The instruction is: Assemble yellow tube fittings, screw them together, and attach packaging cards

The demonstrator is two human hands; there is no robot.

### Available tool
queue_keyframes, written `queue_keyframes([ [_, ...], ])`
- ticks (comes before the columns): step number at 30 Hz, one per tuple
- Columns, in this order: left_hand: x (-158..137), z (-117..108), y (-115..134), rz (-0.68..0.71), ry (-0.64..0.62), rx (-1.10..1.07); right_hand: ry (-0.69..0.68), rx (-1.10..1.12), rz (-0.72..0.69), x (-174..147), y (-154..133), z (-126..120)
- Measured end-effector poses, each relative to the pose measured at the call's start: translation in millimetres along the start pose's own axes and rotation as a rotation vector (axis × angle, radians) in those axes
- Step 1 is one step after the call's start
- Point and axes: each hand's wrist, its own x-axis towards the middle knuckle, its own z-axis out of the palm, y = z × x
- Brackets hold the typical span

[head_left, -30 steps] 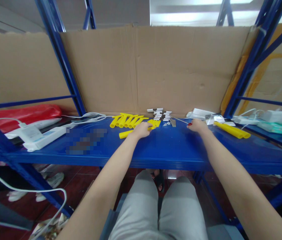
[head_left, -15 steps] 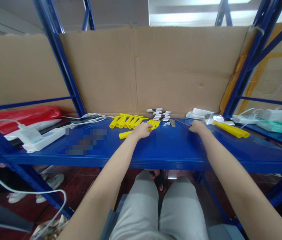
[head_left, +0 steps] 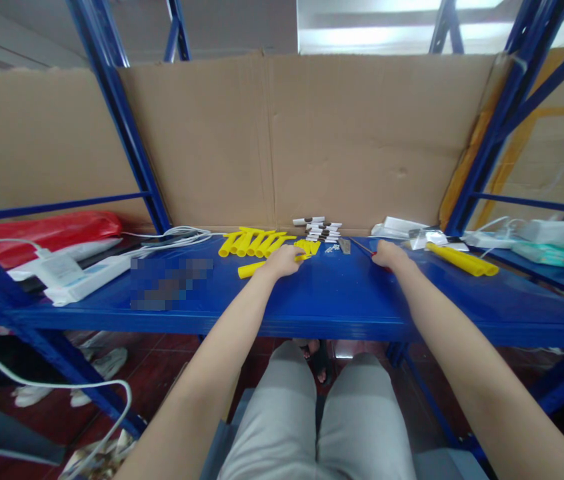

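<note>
On the blue shelf, a yellow tube lies under the left hand, whose fingers curl over one end of it. The right hand is closed on a thin red-handled tool — its tip points toward small white pieces stacked at the back. More yellow tubes lie just behind — cardboard stands beyond.

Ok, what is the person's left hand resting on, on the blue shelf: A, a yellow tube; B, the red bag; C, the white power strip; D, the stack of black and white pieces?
A: the left hand lies on a yellow tube, well apart from the other things listed.
</note>
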Motion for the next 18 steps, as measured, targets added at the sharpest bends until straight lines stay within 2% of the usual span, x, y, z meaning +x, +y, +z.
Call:
queue_keyframes([
  [4, 1.7, 1.3, -1.7, 0.004, -0.01, 0.008, -0.015, 0.003, -0.004, -0.8, -0.6, -0.7],
  [18, 0.3, 0.2, -1.5, 0.054, -0.174, -0.056, -0.027, -0.07, -0.087, -1.9, -4.0, -3.5],
])
